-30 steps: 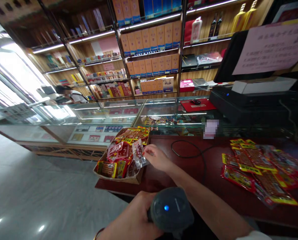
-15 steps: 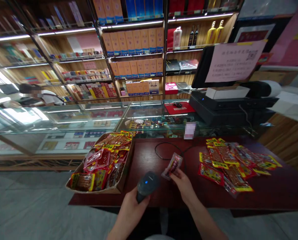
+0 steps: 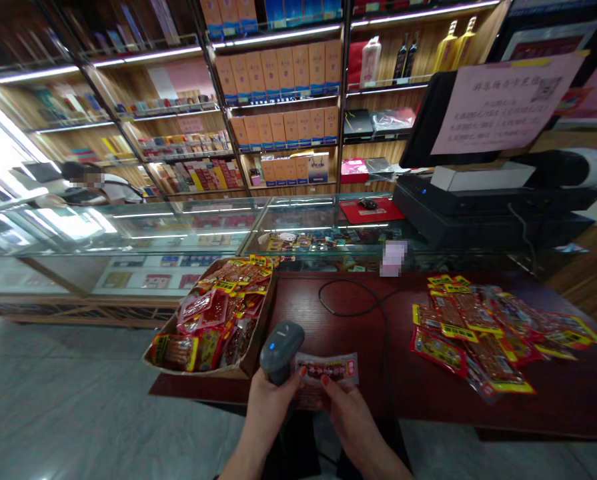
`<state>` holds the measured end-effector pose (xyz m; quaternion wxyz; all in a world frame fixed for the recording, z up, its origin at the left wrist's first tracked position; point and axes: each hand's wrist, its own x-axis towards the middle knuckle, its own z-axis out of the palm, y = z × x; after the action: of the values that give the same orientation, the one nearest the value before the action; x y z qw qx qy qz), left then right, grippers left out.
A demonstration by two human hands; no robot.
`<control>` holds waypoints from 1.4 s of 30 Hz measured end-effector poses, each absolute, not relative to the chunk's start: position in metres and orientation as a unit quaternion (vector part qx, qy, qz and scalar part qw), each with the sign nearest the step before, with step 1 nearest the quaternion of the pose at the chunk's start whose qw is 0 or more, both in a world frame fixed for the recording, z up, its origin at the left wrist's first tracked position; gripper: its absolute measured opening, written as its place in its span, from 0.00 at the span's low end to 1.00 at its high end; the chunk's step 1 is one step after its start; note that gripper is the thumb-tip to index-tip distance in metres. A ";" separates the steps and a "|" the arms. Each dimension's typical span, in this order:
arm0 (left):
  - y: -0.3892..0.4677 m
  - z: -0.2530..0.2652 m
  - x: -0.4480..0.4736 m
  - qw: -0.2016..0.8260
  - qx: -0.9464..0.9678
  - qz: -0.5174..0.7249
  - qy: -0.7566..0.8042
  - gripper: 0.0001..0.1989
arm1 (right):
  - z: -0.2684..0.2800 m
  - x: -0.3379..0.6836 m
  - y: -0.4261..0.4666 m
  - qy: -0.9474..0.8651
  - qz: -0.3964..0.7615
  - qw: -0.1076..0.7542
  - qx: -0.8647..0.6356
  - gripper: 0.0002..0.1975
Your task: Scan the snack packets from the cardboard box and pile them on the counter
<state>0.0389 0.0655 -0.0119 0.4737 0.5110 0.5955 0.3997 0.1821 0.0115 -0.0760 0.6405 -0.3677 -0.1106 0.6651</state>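
My left hand (image 3: 273, 407) is closed around the handle of a dark grey barcode scanner (image 3: 281, 347), its head pointing up and forward. A clear-and-red snack packet (image 3: 335, 368) lies flat between my hands, close to the table's front edge. My right hand (image 3: 345, 408) pinches its near side with the thumb on top. The left thumb reaches to the packet's left end, beside the scanner. To the left stands an open cardboard box (image 3: 251, 363) full of similar snack packets (image 3: 213, 310). On the right, several loose snack packets (image 3: 471, 327) lie in a pile.
A black cable (image 3: 353, 313) loops over the dark red table (image 3: 298, 300). Behind it runs a glass display counter (image 3: 203, 220) with a mouse (image 3: 367, 204) on a red mat. A monitor (image 3: 428, 120) stands on a cash drawer at right. A person (image 3: 113, 187) is far left.
The packet has come nearer to me and turned sideways, next to the scanner. My left thumb now meets it too. The view has shifted slightly to the left.
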 end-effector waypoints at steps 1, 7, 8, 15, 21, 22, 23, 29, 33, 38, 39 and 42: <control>0.069 -0.010 0.036 0.487 0.504 0.393 0.595 0.16 | -0.073 0.186 0.008 -0.130 0.671 0.635 -0.360 0.23; 0.080 -0.004 0.024 0.489 0.542 0.361 0.580 0.14 | -0.074 0.240 0.010 -0.250 0.679 0.538 -0.433 0.33; 0.080 -0.005 0.023 0.494 0.543 0.352 0.581 0.14 | -0.078 0.247 0.016 -0.284 0.661 0.510 -0.472 0.29; 0.064 -0.014 0.012 0.460 0.568 0.310 0.608 0.16 | -0.108 0.274 0.070 -0.353 0.403 0.557 -0.635 0.21; 0.049 -0.028 0.004 0.494 0.593 0.235 0.591 0.14 | -0.121 0.277 0.075 -0.406 0.368 0.540 -0.639 0.16; 0.049 -0.029 0.005 0.493 0.596 0.233 0.590 0.14 | -0.121 0.277 0.073 -0.414 0.368 0.538 -0.635 0.15; 0.050 -0.031 0.006 0.489 0.601 0.233 0.587 0.14 | -0.121 0.277 0.073 -0.420 0.370 0.538 -0.630 0.15; 0.059 -0.025 0.013 0.491 0.621 0.227 0.567 0.12 | -0.119 0.280 0.072 -0.437 0.368 0.505 -0.647 0.13; 0.061 -0.023 0.013 0.483 0.618 0.234 0.574 0.13 | -0.121 0.281 0.072 -0.445 0.365 0.492 -0.653 0.12; 0.064 -0.025 0.010 0.474 0.621 0.224 0.582 0.12 | -0.118 0.280 0.071 -0.434 0.372 0.509 -0.644 0.11; 0.064 -0.026 0.010 0.474 0.621 0.221 0.584 0.12 | -0.117 0.280 0.071 -0.434 0.374 0.508 -0.643 0.11; 0.063 -0.026 0.010 0.482 0.620 0.216 0.581 0.13 | -0.117 0.281 0.071 -0.440 0.370 0.502 -0.646 0.11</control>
<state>0.0098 0.0630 -0.0262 0.4816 0.6196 0.5809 0.2163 0.2808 0.0712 -0.1165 0.5021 -0.6463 -0.4396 0.3701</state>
